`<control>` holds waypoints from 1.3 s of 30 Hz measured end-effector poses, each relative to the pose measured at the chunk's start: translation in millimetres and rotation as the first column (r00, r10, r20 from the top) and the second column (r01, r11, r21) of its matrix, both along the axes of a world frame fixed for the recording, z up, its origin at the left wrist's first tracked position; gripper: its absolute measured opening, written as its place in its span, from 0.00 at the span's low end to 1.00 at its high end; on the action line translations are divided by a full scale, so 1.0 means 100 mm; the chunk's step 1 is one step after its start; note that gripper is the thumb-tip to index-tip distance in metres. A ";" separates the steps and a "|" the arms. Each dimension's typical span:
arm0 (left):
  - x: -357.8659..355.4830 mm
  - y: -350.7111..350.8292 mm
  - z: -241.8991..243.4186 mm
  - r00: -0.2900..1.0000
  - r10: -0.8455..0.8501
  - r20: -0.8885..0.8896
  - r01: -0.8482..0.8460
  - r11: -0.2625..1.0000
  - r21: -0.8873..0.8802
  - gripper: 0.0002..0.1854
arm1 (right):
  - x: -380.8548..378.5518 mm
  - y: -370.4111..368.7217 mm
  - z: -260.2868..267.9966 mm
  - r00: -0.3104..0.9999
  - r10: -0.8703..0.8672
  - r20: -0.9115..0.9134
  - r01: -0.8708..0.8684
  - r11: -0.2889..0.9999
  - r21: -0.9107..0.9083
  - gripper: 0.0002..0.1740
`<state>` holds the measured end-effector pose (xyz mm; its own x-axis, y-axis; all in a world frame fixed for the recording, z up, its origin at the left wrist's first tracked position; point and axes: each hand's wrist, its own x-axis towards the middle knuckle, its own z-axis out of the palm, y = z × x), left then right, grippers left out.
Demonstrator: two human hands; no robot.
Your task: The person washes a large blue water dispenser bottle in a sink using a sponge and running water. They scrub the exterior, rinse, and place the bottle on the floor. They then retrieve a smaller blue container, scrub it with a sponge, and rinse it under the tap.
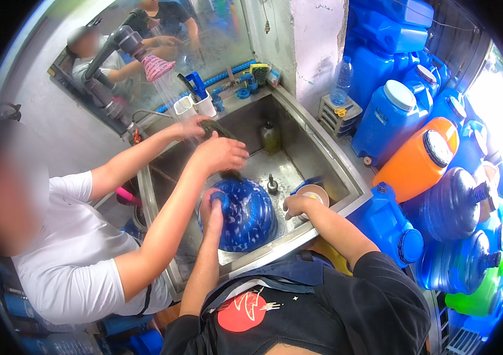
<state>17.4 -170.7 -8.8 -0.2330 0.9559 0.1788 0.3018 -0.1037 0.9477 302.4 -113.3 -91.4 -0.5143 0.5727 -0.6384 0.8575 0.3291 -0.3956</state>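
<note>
A round blue plastic water jug [251, 217] with patches of white suds lies in the stainless steel sink [295, 239]. My left hand [211, 211] is closed around the jug's neck, on its near left side. My right hand [299, 207] reaches into a light brown bowl [320, 193] in the sink's near right corner. Its fingertips are partly hidden, so I cannot tell whether they grip anything. Between bowl and jug, a dark fitting [272, 184] stands on the sink floor.
A co-worker's hands [220, 153] hold a dark green scrubbing pad [218, 128] above the jug. Water falls from a pink shower head [158, 66]. A bottle of yellowish liquid [271, 138] stands in the far corner. Blue containers [384, 115] and an orange jerrycan [417, 159] crowd the right.
</note>
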 end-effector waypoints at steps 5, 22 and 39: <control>-0.01 -0.01 -0.03 1.000 0.000 -0.003 0.000 1.000 0.020 0.15 | 0.00 0.00 -0.02 1.000 -0.004 -0.009 0.004 1.000 0.000 0.31; 0.01 -0.02 -0.07 0.999 0.040 0.011 -0.040 0.999 0.019 0.16 | 0.03 -0.01 -0.05 0.999 0.033 -0.006 -0.033 0.999 0.030 0.32; 0.01 -0.01 -0.09 1.000 0.025 0.018 -0.025 0.999 0.039 0.15 | -0.32 0.04 0.36 -0.247 -0.936 -0.251 0.522 0.089 -0.848 0.59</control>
<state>18.8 -172.1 -17.9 -0.2602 0.9420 0.2121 0.2879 -0.1340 0.9482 270.5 -109.5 -55.5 -0.0948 0.7501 -0.6545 -0.3632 -0.6382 -0.6789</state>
